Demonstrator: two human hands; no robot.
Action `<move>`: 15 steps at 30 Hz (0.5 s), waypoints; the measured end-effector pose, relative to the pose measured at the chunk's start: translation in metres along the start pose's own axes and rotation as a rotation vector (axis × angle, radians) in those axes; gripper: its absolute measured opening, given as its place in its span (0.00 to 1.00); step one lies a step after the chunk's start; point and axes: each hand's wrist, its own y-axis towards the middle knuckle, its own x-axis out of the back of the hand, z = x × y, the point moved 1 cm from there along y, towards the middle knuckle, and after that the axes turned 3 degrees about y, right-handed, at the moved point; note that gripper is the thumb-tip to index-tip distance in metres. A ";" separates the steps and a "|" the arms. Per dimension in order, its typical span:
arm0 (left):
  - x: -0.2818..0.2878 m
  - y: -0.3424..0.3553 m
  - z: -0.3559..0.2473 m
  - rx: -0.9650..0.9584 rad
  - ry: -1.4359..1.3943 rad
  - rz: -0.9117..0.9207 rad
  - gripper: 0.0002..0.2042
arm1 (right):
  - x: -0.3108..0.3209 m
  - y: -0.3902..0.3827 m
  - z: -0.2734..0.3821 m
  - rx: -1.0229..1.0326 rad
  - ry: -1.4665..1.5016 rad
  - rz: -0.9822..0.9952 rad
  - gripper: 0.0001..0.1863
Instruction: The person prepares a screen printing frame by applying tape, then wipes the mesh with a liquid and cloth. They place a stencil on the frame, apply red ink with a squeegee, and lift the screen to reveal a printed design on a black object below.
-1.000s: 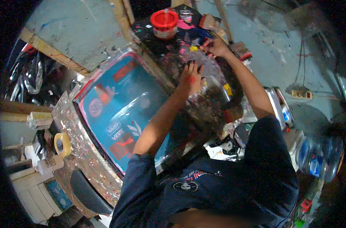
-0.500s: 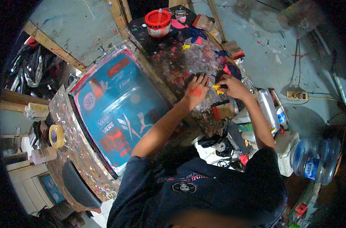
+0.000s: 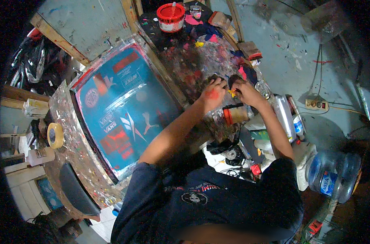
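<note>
My left hand (image 3: 212, 93), smeared with red paint on its back, and my right hand (image 3: 244, 90) meet over the paint-splattered worktable (image 3: 193, 65). Both close on a small dark object with a dab of yellow paint (image 3: 232, 92) held between them; what it is I cannot make out. Just below my hands a small jar with an orange lid (image 3: 235, 114) lies on its side. To the left lies a teal printing screen (image 3: 120, 110) carrying red and white logo shapes in a paint-stained frame.
A red paint bucket (image 3: 171, 17) stands at the table's far end among coloured rags. A tape roll (image 3: 55, 135) lies left of the screen. Bottles and clutter (image 3: 288, 118), a power strip (image 3: 317, 105) and a blue water jug (image 3: 333, 177) sit to the right.
Both hands have come back from the middle of the table toward its right edge and joined on the small dark object. The view has tilted slightly.
</note>
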 end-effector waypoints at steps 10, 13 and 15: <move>-0.002 -0.005 -0.019 0.043 0.078 0.062 0.18 | 0.035 0.005 -0.041 -0.171 0.598 0.123 0.10; -0.001 -0.003 -0.018 0.033 0.102 0.110 0.18 | 0.032 0.019 -0.049 -0.358 0.822 0.375 0.10; 0.000 -0.003 -0.019 0.025 0.081 0.146 0.18 | 0.022 0.022 -0.053 -0.445 0.853 0.435 0.11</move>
